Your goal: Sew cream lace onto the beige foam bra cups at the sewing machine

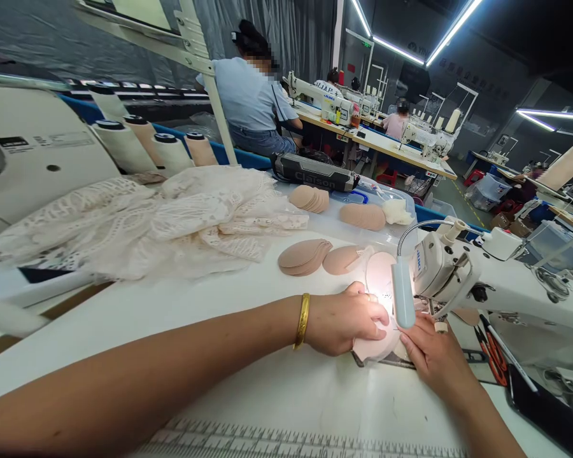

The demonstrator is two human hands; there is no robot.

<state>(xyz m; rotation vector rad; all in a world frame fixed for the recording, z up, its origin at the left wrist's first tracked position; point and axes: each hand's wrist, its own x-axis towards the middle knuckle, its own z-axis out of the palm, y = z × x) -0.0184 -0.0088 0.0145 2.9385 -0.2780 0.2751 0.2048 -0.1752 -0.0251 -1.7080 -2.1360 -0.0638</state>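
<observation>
My left hand (344,321), with a gold bangle on the wrist, rests curled on a pale pink bra cup (379,280) lying under the sewing machine (496,280). Its fingers pinch the cup's near edge. My right hand (432,353) presses flat on the cup's lower right part, fingers together beside the needle area. A small lamp on a flexible neck (403,296) lights the cup from just above and hides part of it.
Stacks of beige cup pads (305,256) lie beyond the cup, more (363,216) on a clear bin. A heap of cream lace (172,219) covers the left. Thread cones (172,152) stand behind. Scissors (489,350) and a phone (549,413) lie right. Other people sew at far tables.
</observation>
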